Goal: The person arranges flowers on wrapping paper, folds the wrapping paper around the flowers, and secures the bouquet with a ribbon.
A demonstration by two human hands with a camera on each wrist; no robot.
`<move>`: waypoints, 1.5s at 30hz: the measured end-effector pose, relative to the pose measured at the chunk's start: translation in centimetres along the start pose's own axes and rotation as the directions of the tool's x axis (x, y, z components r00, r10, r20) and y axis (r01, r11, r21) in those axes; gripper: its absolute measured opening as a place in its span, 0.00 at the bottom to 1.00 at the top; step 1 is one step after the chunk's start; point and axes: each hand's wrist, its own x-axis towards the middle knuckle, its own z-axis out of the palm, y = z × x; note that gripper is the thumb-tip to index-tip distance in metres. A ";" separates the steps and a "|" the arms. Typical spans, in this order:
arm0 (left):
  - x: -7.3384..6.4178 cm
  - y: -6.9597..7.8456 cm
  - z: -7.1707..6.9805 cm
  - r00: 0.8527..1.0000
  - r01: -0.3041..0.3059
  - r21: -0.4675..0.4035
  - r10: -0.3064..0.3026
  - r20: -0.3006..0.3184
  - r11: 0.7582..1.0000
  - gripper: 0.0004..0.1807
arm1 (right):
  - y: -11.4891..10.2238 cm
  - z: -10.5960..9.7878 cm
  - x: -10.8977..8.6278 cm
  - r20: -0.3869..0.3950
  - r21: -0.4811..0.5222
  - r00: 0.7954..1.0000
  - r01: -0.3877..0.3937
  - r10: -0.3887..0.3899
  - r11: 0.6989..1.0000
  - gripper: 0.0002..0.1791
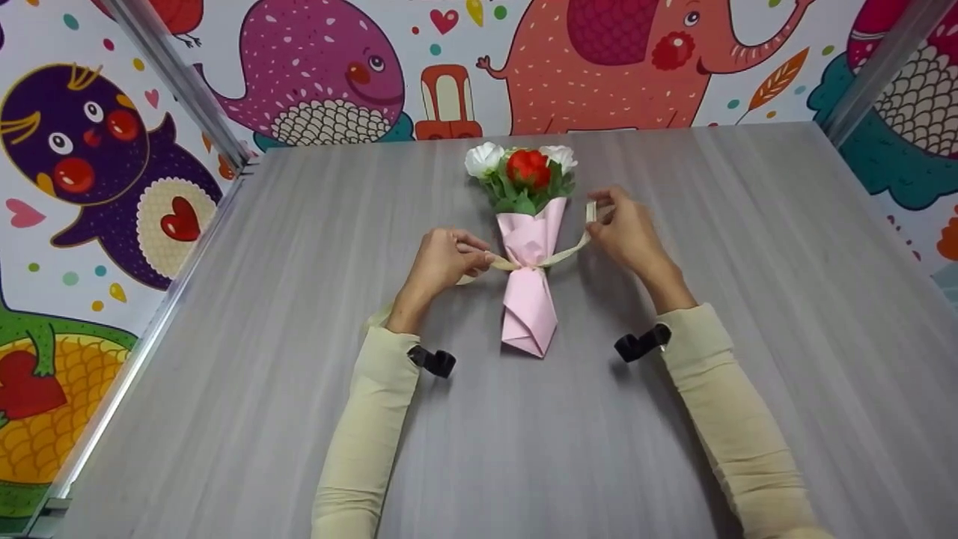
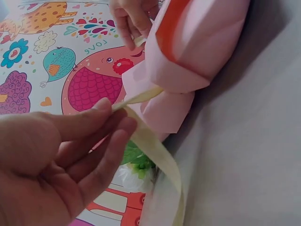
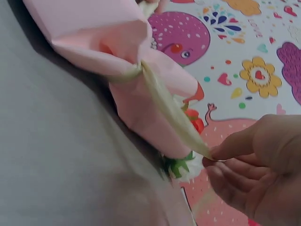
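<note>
A bouquet wrapped in pink paper (image 1: 530,296) lies on the table, its red flower (image 1: 528,168) and white flowers (image 1: 485,159) at the far end. Around its pinched waist runs a pale yellow ribbon (image 1: 563,254), crossed or knotted at the front. Left of the bouquet, my left hand (image 1: 443,262) pinches one side of the ribbon between thumb and fingers; a loose length (image 2: 160,157) hangs below these fingers in the left wrist view. My right hand (image 1: 627,228) pinches the other side, which slants up from the waist. Both hands are apart from the paper.
The grey wood-grain table (image 1: 224,419) spreads around the bouquet. Walls printed with cartoon animals (image 1: 322,67) stand behind and at the sides, with metal posts (image 1: 179,82) at the corners. Black wrist mounts (image 1: 432,361) sit on both sleeves.
</note>
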 end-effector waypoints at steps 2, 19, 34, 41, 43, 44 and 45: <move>-0.1 0.0 -0.1 1.000 -0.007 0.025 0.006 0.008 1.000 0.08 | -0.6 0.4 -0.2 -0.014 0.009 0.999 0.037 -0.037 0.999 0.26; -0.3 0.1 -0.5 0.983 -0.118 0.193 0.088 0.159 0.974 0.08 | -5.2 2.4 -3.3 0.163 -0.087 0.836 0.540 -0.523 0.837 0.36; -0.5 0.2 -0.4 0.988 -0.088 0.184 0.062 0.140 0.979 0.08 | -4.1 3.1 -2.4 0.162 -0.130 0.870 0.487 -0.466 0.864 0.24; -0.5 0.3 -0.4 0.986 -0.138 0.112 0.126 0.112 0.984 0.11 | -4.4 3.7 -2.6 0.117 -0.110 0.868 0.494 -0.483 0.862 0.13; -0.5 0.4 -0.3 0.984 -0.148 0.075 0.139 0.110 0.986 0.12 | -4.4 3.9 -2.6 0.122 -0.111 0.873 0.485 -0.473 0.867 0.12; -0.5 0.4 -0.2 0.984 -0.150 0.062 0.143 0.109 0.987 0.13 | -4.4 4.0 -2.7 0.127 -0.111 0.873 0.485 -0.472 0.867 0.12; -0.5 0.5 -0.2 0.983 -0.151 0.048 0.145 0.109 0.987 0.13 | -4.3 4.1 -2.7 0.133 -0.111 0.871 0.488 -0.474 0.866 0.13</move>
